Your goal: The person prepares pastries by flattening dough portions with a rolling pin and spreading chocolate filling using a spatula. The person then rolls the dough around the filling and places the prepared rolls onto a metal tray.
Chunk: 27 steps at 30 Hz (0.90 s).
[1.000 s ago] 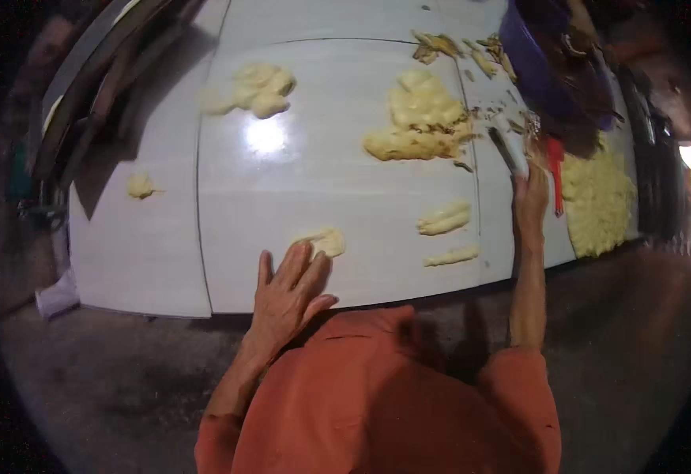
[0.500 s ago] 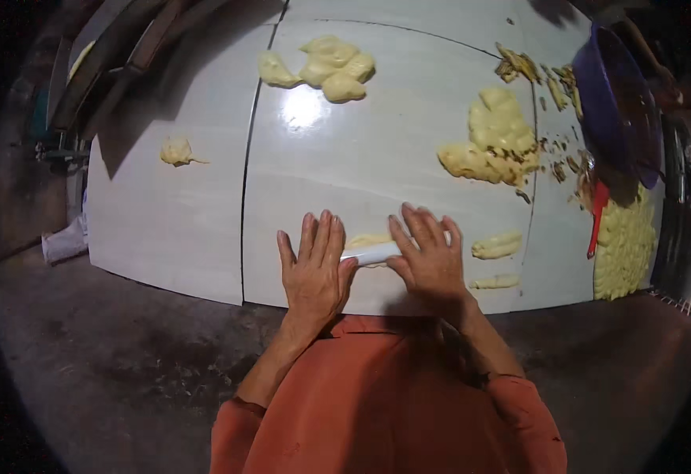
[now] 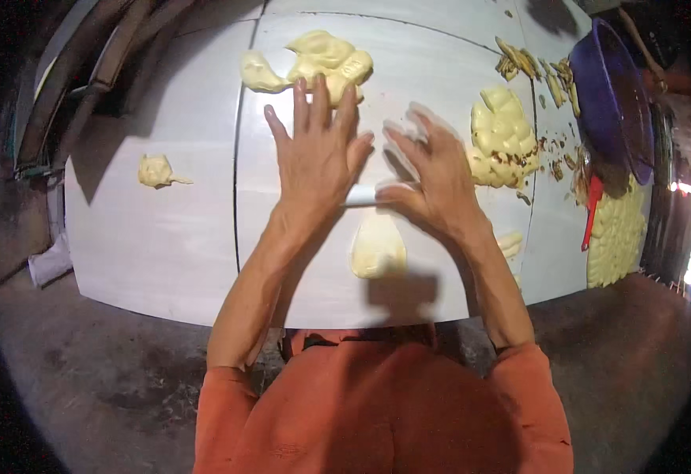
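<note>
My left hand (image 3: 318, 158) lies open over a white rolling pin (image 3: 359, 195), fingers spread forward, their tips near a pile of pale yellow dough (image 3: 321, 51). My right hand (image 3: 436, 178), slightly blurred, is open on the pin's right side, thumb along it and fingers lifted apart. Below the pin, nearer me, a thin oval of flattened dough (image 3: 375, 241) lies on the white tabletop (image 3: 156, 253). Dough with brown filling (image 3: 499, 150) lies right of my right hand. Small rolled pieces (image 3: 510, 243) are partly hidden by my right arm.
A small dough lump (image 3: 156, 170) sits left. At right stand a purple basin (image 3: 610, 95), banana-like strips (image 3: 519, 59), a red-handled utensil (image 3: 593, 205) and a mass of knobbly dough (image 3: 614, 241). Dark wooden racks (image 3: 108, 51) overhang the upper left.
Both hands have come together on the pin and moved forward, away from me, with it. The dough beneath now shows as a longer, flattened oval behind the pin.
</note>
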Each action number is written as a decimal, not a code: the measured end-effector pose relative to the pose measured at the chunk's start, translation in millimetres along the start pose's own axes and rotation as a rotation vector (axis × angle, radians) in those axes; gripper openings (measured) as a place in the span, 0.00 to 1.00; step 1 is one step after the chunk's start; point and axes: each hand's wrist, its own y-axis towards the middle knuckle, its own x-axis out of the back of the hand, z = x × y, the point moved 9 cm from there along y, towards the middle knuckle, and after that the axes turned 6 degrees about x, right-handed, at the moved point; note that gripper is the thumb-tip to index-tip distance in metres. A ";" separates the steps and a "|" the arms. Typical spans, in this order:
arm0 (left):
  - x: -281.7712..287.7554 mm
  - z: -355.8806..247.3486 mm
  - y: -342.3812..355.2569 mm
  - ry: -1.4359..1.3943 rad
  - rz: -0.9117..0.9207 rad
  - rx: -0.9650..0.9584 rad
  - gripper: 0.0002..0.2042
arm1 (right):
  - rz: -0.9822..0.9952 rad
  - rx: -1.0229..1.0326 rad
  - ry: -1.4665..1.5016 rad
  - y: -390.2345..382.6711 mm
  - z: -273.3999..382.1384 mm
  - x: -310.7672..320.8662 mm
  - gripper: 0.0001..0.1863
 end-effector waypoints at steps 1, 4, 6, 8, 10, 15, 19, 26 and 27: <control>2.0 -1.1 -11.7 -0.021 0.009 -0.005 0.36 | 0.033 0.091 0.012 -10.1 14.3 -3.2 0.32; 3.2 -6.6 -31.7 -0.089 0.196 0.035 0.39 | 0.229 0.055 -0.029 -54.3 15.2 -19.1 0.28; 22.4 -17.1 -49.9 -0.198 0.156 -0.071 0.42 | 0.084 0.117 -0.019 -63.8 32.7 5.6 0.25; 35.1 -26.8 -69.3 -0.157 0.169 -0.123 0.43 | 0.210 0.037 0.029 -76.6 39.9 4.5 0.27; 29.5 -31.6 -88.8 -0.143 0.165 -0.134 0.39 | 0.128 0.095 -0.039 -80.0 55.4 7.9 0.30; 21.6 -35.6 -131.4 -0.086 0.264 -0.008 0.29 | 0.221 -0.088 -0.207 -108.0 48.7 -18.7 0.34; 18.4 -40.6 -192.5 -0.089 0.262 -0.015 0.29 | 0.167 -0.061 -0.162 -163.0 74.7 -26.2 0.33; 34.4 -58.7 -228.5 0.024 0.251 -0.016 0.33 | 0.139 0.016 -0.127 -183.2 86.1 -18.6 0.31; 44.0 -59.8 -229.7 0.024 0.185 -0.004 0.33 | 0.100 0.050 -0.105 -183.0 88.4 -10.9 0.31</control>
